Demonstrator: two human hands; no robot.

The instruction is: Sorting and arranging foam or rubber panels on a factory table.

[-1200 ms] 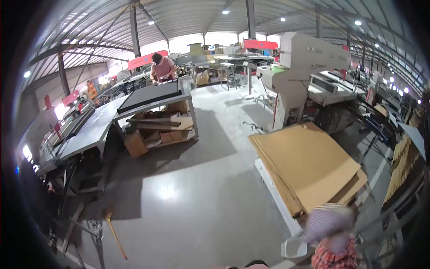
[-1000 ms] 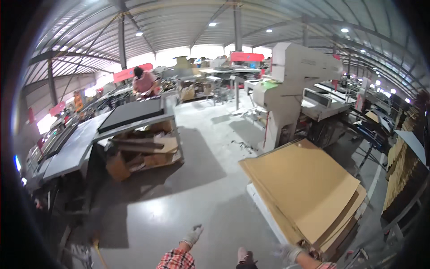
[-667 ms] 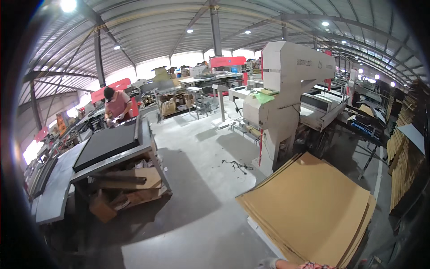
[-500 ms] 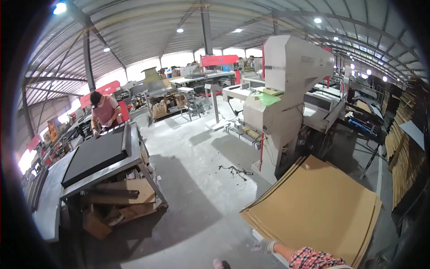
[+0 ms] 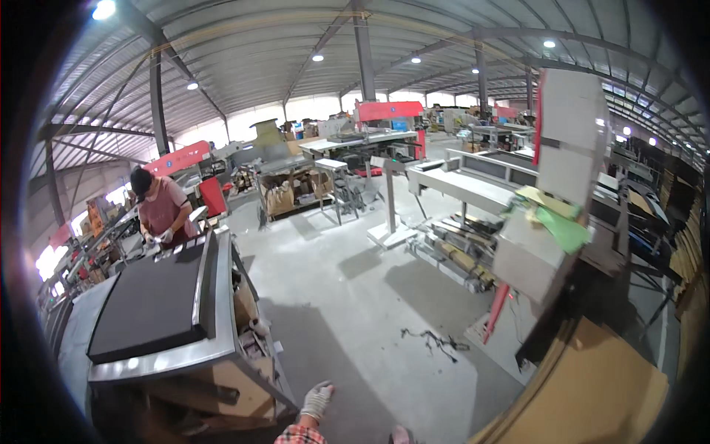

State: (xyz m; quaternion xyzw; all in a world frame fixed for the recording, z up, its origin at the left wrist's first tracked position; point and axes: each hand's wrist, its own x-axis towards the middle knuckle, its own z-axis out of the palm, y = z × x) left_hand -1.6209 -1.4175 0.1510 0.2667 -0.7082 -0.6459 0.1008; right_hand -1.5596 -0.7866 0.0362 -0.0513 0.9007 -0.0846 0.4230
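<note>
My left hand, in a pale knitted glove, reaches in from the lower edge with a red plaid cuff behind it. Its fingers look loosely bent and apart from any object; I see nothing in them. It hangs over the floor beside the near right corner of a metal-framed worktable. A thick dark grey slab lies on that table. My right hand is out of view. At the lower right lies a stack of brown sheets, apart from my left hand.
A co-worker stands at the table's far side, hands near the slab. To the right rises a large grey machine with a green cloth on its ledge. Tangled dark scraps lie on the floor. A shoe tip shows below.
My view has swung and moved forward: the worktable looks closer, the machine and brown stack sit farther right. My right hand has left the picture; my left hand has come in.
</note>
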